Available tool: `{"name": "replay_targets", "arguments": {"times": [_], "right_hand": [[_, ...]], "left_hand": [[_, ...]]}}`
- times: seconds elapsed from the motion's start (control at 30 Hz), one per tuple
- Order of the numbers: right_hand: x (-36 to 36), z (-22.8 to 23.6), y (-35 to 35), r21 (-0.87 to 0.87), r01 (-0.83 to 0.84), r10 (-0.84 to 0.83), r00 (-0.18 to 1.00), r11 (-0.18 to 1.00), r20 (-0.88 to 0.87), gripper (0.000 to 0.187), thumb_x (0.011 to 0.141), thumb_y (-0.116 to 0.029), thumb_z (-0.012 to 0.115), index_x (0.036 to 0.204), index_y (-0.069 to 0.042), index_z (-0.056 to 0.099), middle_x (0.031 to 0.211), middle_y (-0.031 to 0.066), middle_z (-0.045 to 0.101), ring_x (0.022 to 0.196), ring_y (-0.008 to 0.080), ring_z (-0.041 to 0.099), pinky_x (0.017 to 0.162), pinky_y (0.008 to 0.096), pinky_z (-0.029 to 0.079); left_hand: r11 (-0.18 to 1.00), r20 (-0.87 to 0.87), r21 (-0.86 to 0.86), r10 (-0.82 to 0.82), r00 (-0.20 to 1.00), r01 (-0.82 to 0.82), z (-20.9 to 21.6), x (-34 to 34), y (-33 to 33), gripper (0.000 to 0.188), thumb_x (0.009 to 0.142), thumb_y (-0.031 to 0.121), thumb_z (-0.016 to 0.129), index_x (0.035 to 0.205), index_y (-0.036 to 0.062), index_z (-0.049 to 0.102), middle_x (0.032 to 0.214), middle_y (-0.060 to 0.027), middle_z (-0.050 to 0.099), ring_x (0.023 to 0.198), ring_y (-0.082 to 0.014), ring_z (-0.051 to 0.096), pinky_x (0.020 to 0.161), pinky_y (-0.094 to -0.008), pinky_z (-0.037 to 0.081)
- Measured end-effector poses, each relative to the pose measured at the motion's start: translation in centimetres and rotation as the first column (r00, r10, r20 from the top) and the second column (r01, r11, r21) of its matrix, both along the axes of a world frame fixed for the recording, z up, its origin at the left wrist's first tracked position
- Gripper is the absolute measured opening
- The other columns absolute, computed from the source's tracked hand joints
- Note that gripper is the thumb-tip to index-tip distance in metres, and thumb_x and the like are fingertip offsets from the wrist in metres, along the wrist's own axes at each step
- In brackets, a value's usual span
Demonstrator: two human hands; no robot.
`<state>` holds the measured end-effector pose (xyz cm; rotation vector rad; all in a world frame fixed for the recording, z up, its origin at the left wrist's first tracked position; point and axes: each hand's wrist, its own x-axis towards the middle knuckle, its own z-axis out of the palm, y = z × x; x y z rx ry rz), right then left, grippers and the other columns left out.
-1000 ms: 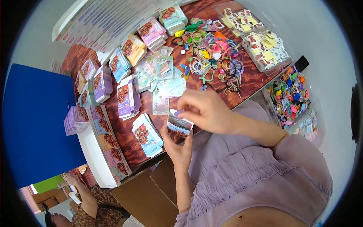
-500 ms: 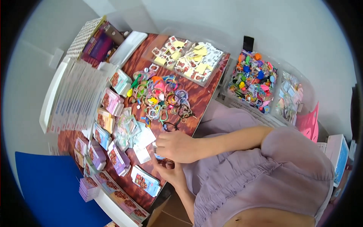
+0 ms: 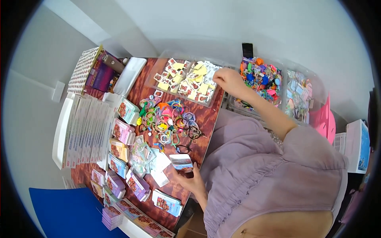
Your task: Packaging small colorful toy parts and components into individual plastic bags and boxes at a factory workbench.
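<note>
My left hand is closed around a small blue-and-white cardboard box, which stands open at one end above the table's near edge. My right hand hovers at the right end of a clear plastic tray with its fingers bent together. Whether anything is between those fingertips cannot be made out. In the tray lie small printed cards, yellow slips and silvery-white pieces. A pile of colourful hair ties and trinkets spreads over the table beside the box.
A clear bin of bright trinkets and packets stands right of the tray. Stacked flat cartons, small coloured boxes, a blue box stack, clear bags and white papers crowd the table.
My right hand has left the small box and moved up to the tray's right end. My left hand keeps the box, now in plain sight. The whole view has shifted slightly.
</note>
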<state>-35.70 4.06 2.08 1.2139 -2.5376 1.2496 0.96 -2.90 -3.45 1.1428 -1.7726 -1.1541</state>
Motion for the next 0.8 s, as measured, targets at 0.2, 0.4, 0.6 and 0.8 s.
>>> {"name": "replay_targets", "arguments": {"times": [0.2,0.4,0.6,0.8], "right_hand": [[-1.1,-2.1,-4.2,0.143,-0.064,0.104,0.951,0.988,-0.290,0.027,0.073,-0.025,0.076,0.073,-0.005,0.059,0.076,0.0112,0.064,0.080,0.0304,0.062,0.069,0.0444,0.047],[-2.6,-2.1,-5.0,0.205,-0.209,0.147,0.948,0.956,0.282,0.021,0.073,-0.015,0.073,0.085,-0.004,0.060,0.067,0.0072,0.061,0.062,0.0202,0.059,0.060,0.0342,0.045],[-4.4,-1.9,-4.1,0.125,-0.213,0.172,0.945,0.969,0.277,0.017,0.079,-0.014,0.069,0.089,-0.001,0.064,0.071,0.0060,0.064,0.069,0.0125,0.059,0.063,0.0316,0.045],[-8.6,-0.9,-3.1,-0.102,-0.125,0.155,0.907,0.987,0.392,0.019,0.092,-0.020,0.065,0.082,-0.004,0.062,0.069,-0.0023,0.057,0.066,0.0067,0.048,0.063,0.0266,0.040]], "left_hand": [[0.981,0.062,-0.192,0.050,0.997,-0.037,-0.9,-0.4,-0.2,0.081,0.075,0.004,0.082,0.142,-0.0036,0.038,0.130,-0.0176,0.050,0.117,-0.0273,0.052,0.099,-0.0381,0.044],[0.972,0.087,-0.235,0.045,0.995,-0.023,-1.9,0.3,-0.7,0.083,0.074,0.007,0.083,0.143,-0.0044,0.038,0.133,-0.0194,0.049,0.119,-0.0278,0.051,0.100,-0.0396,0.043],[0.954,0.127,-0.299,0.037,0.991,0.003,-2.2,0.3,-1.0,0.083,0.075,0.011,0.083,0.143,-0.0044,0.037,0.132,-0.0204,0.050,0.119,-0.0289,0.052,0.100,-0.0406,0.043],[0.965,0.094,-0.263,0.040,0.995,-0.014,-2.8,0.5,-1.0,0.085,0.074,0.012,0.084,0.144,-0.0030,0.037,0.134,-0.0213,0.051,0.120,-0.0307,0.053,0.101,-0.0410,0.043]]}}
